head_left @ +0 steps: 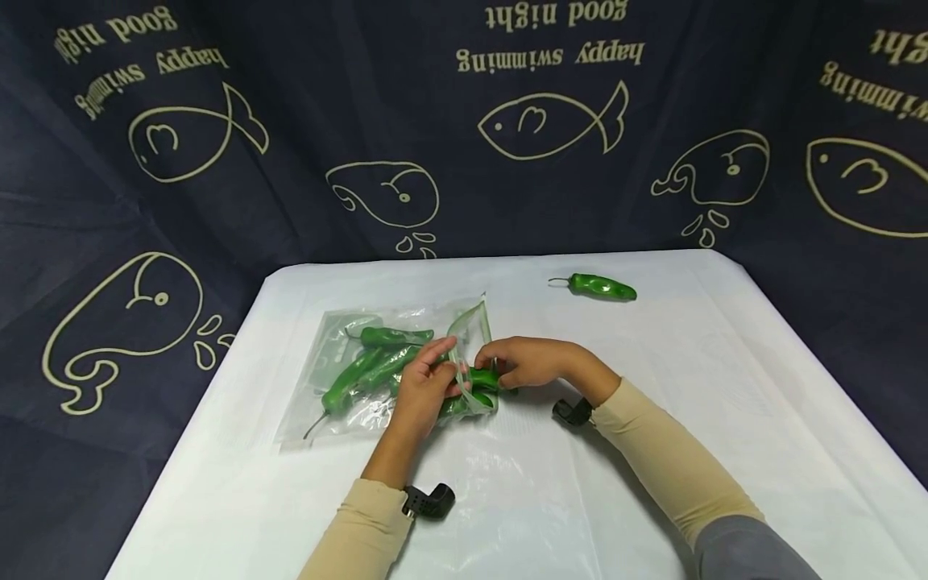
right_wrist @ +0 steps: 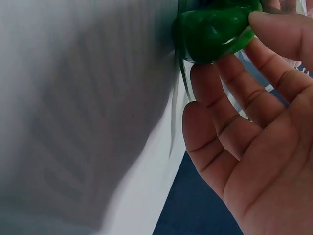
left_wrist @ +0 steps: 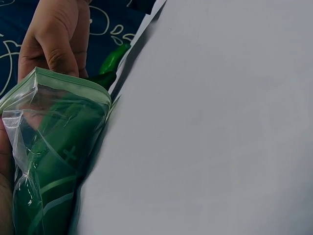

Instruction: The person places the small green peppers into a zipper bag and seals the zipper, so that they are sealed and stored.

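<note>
Left hand point(head_left: 420, 395) grips the clear bag point(head_left: 337, 346) by its mouth; right hand point(head_left: 532, 361) pinches a green pepper point(head_left: 484, 379) right at that opening. Other peppers point(head_left: 351, 379) inside, bag flat on white counter point(head_left: 652, 338), loose pepper point(head_left: 603, 287) near far edge.

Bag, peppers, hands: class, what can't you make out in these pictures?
Head: how many peppers the bag holds; they overlap, partly behind the left hand.
Left wrist: most of the left hand, cut by the left edge.
Right wrist: part of the pepper in the right hand, cut by the top edge.
</note>
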Demonstrator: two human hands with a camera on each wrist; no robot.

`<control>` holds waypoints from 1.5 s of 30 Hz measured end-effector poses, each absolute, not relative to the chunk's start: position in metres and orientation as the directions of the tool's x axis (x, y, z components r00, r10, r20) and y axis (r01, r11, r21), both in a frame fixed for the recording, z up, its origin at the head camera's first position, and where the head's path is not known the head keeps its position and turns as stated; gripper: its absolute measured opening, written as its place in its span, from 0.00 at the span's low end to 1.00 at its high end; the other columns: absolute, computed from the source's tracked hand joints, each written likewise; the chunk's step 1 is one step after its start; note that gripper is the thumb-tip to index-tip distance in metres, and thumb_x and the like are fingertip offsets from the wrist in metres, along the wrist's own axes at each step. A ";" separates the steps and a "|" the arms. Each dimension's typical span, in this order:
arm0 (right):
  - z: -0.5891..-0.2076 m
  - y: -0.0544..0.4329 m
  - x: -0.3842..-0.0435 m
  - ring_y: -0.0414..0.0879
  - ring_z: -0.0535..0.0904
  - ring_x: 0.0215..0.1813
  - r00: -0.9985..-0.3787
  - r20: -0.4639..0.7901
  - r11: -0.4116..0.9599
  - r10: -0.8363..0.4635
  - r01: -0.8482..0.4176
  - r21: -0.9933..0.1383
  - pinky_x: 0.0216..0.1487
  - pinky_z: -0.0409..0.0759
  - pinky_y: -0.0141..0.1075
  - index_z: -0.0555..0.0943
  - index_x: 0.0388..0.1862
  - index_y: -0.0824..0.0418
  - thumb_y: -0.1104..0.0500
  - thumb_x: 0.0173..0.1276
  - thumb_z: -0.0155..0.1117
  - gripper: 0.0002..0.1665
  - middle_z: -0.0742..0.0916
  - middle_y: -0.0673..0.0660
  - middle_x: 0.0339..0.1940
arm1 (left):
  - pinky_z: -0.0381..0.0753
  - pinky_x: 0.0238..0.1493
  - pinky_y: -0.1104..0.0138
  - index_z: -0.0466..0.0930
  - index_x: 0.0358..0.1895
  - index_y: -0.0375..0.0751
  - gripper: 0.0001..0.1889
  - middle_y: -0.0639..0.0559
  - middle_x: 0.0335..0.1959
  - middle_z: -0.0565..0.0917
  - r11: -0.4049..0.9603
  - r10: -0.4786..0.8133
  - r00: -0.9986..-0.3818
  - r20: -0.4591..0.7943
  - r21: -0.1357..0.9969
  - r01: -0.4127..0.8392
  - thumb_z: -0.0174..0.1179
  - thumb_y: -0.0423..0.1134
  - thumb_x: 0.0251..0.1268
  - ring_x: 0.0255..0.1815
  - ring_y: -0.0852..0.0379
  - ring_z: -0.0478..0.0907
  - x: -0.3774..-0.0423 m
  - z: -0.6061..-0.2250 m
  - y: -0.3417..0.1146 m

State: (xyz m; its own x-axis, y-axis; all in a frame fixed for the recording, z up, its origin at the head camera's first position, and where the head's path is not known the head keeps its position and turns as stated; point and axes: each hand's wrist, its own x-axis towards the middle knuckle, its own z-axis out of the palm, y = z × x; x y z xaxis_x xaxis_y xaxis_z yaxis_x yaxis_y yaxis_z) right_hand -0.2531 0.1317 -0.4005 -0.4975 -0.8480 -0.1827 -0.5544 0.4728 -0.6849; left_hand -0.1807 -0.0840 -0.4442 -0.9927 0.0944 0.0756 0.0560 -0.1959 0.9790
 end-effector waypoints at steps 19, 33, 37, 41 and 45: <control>-0.407 0.132 -0.252 0.42 0.74 0.37 -0.482 -0.161 0.457 -0.861 -0.597 -0.659 0.41 0.75 0.37 0.75 0.64 0.52 0.71 0.63 0.60 0.30 0.82 0.51 0.42 | 0.84 0.33 0.73 0.66 0.71 0.27 0.25 0.46 0.72 0.62 -0.215 0.101 -0.993 0.066 0.976 0.043 0.50 0.24 0.70 0.36 0.60 0.82 -0.180 -0.445 -0.083; -0.406 0.129 -0.256 0.43 0.73 0.37 -0.489 -0.145 0.466 -0.860 -0.637 -0.614 0.41 0.74 0.38 0.76 0.66 0.54 0.70 0.66 0.59 0.29 0.80 0.50 0.41 | 0.85 0.33 0.72 0.67 0.71 0.29 0.25 0.51 0.72 0.63 -0.190 0.104 -0.992 0.071 0.981 0.050 0.50 0.25 0.71 0.35 0.58 0.84 -0.180 -0.444 -0.084; -0.406 0.128 -0.257 0.44 0.74 0.39 -0.488 -0.140 0.462 -0.861 -0.641 -0.613 0.42 0.75 0.38 0.76 0.65 0.52 0.69 0.65 0.59 0.29 0.80 0.50 0.41 | 0.84 0.33 0.72 0.66 0.71 0.29 0.25 0.49 0.73 0.63 -0.185 0.114 -0.991 0.069 0.982 0.047 0.50 0.25 0.71 0.33 0.58 0.84 -0.181 -0.443 -0.085; -0.407 0.127 -0.259 0.44 0.74 0.39 -0.485 -0.141 0.462 -0.863 -0.644 -0.609 0.42 0.75 0.38 0.77 0.65 0.51 0.69 0.65 0.59 0.30 0.80 0.50 0.41 | 0.83 0.32 0.73 0.66 0.71 0.29 0.25 0.45 0.73 0.62 -0.190 0.123 -0.989 0.077 0.980 0.052 0.49 0.25 0.72 0.32 0.58 0.84 -0.181 -0.442 -0.085; -0.407 0.127 -0.260 0.43 0.74 0.40 -0.487 -0.133 0.460 -0.863 -0.650 -0.605 0.43 0.75 0.38 0.77 0.66 0.51 0.69 0.65 0.59 0.30 0.80 0.49 0.42 | 0.84 0.33 0.72 0.67 0.71 0.29 0.25 0.46 0.73 0.63 -0.180 0.115 -0.990 0.078 0.982 0.056 0.49 0.25 0.72 0.32 0.58 0.84 -0.181 -0.442 -0.085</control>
